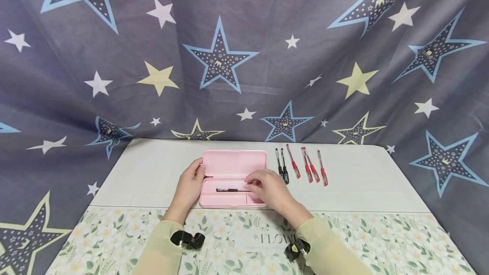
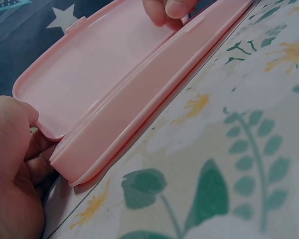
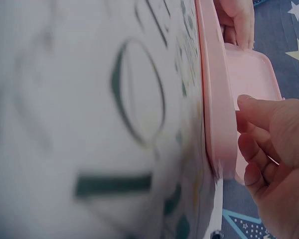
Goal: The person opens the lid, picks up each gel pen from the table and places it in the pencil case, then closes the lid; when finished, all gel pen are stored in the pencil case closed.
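Note:
A pink pencil case (image 1: 234, 164) lies with its lid raised at the back. My left hand (image 1: 192, 181) grips its left end; in the left wrist view the thumb (image 2: 27, 112) is at the lid's edge and the fingers are behind. Inside the long compartment is a black pen (image 1: 227, 190), lying crosswise with its clear end to the left. Over the right part of the case, my right hand (image 1: 272, 186) has curled fingers, and thumb and forefinger pinch the pen's right end. The right wrist view shows these fingertips (image 3: 246, 142) at the case, but the pen is hidden there.
Right of the case lie two black pens (image 1: 284, 166) and several red pens (image 1: 307, 164) on the white tabletop (image 1: 355, 186). A floral mat (image 1: 229, 228) covers the near side. A star-patterned curtain (image 1: 267, 75) hangs behind the table.

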Demonstrator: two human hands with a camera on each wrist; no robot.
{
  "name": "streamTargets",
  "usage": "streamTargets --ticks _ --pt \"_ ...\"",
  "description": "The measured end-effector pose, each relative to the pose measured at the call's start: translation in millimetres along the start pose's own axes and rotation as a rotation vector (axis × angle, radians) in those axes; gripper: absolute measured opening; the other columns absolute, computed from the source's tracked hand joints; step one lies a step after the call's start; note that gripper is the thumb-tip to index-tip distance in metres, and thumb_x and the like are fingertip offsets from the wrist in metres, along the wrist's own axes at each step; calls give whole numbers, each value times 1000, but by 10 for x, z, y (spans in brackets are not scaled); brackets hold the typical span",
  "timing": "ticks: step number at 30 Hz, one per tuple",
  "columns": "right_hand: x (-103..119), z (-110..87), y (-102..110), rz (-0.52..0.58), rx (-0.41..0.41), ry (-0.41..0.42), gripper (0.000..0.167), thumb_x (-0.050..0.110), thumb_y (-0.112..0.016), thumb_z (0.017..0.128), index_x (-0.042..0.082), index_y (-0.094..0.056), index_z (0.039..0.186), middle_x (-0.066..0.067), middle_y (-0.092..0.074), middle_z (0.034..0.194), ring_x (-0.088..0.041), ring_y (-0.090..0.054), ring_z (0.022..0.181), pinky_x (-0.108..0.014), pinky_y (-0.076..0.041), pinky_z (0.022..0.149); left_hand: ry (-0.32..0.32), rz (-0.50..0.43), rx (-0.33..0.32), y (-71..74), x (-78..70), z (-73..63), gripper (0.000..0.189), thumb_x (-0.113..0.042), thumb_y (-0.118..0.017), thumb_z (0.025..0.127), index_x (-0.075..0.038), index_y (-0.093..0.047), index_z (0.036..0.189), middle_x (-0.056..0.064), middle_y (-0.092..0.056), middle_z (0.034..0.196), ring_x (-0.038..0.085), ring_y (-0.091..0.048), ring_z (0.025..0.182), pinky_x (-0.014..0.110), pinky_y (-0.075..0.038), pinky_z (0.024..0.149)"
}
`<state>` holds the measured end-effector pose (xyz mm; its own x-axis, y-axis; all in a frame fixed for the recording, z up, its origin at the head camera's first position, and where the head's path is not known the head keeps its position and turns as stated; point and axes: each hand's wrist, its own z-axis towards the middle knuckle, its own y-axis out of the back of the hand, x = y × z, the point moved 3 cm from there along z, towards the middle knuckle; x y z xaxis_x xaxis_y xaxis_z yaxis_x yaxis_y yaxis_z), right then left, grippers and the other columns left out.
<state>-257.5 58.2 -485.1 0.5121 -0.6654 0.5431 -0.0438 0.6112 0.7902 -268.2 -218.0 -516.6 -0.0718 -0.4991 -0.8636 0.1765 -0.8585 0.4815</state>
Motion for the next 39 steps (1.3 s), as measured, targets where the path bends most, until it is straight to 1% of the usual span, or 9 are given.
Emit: streamTargets --ticks 5,11,15,17,20,23,29,34,39 --pt "-89 -17 131 4 -37 -52 12 15 -88 96 18 -83 107 11 -70 93 -13 -66 88 -35 -58 81 1 2 0 -2 0 6 41 -24 -47 120 -8 -61 156 19 -69 146 38 -58 145 58 -40 124" --pt "-268 -22 312 -30 -106 -48 12 17 -89 96 19 -83 106 7 -75 101 -16 -68 89 -37 -57 78 2 1 -2 -1 1 4 41 -23 -48 120 -8 -61 155 20 -69 146 38 -58 145 57 -40 125" --pt "-385 -7 458 -60 -137 -50 15 16 -88 97 17 -83 111 3 -76 105 -18 -67 89 -39 -57 78 3 2 -5 2 4 -2 42 -23 -48 120 -8 -60 156 20 -68 147 38 -57 146 58 -39 125" --pt "-445 5 527 -81 -139 -49 17 14 -86 98 15 -83 115 1 -76 109 -20 -67 91 -42 -57 79 1 2 -6 2 9 -3 42 -23 -48 119 -8 -60 156 20 -67 148 39 -56 147 59 -40 125" --pt "-535 29 619 -111 -138 -51 20 12 -85 99 13 -83 119 -3 -77 115 -26 -69 96 -47 -58 83 -4 4 -7 4 17 -3 42 -23 -48 119 -7 -60 156 20 -67 149 40 -56 146 60 -40 124" --pt "-626 60 684 -129 -140 -40 23 8 -83 99 10 -82 122 -7 -77 121 -33 -71 106 -53 -59 91 -7 2 -4 1 21 -2 42 -23 -48 119 -7 -60 156 21 -66 150 40 -56 146 60 -41 124" --pt "-755 126 716 -149 -135 12 30 -1 -83 96 7 -81 125 -13 -76 126 -40 -69 120 -58 -56 103 1 -7 3 2 34 8 42 -24 -48 120 -8 -60 157 20 -66 151 38 -56 147 58 -40 125" --pt "-847 196 697 -161 -103 63 36 -6 -82 95 4 -80 129 -18 -74 133 -45 -63 132 -62 -49 114 3 -5 4 3 35 7 42 -23 -47 120 -8 -59 158 20 -66 150 39 -57 146 58 -41 124" --pt "-903 251 676 -198 -31 135 42 -12 -73 98 3 -76 136 -23 -68 144 -49 -58 138 -67 -42 119 0 -3 4 6 15 1 42 -22 -47 120 -7 -59 157 21 -67 149 38 -57 146 58 -41 124"
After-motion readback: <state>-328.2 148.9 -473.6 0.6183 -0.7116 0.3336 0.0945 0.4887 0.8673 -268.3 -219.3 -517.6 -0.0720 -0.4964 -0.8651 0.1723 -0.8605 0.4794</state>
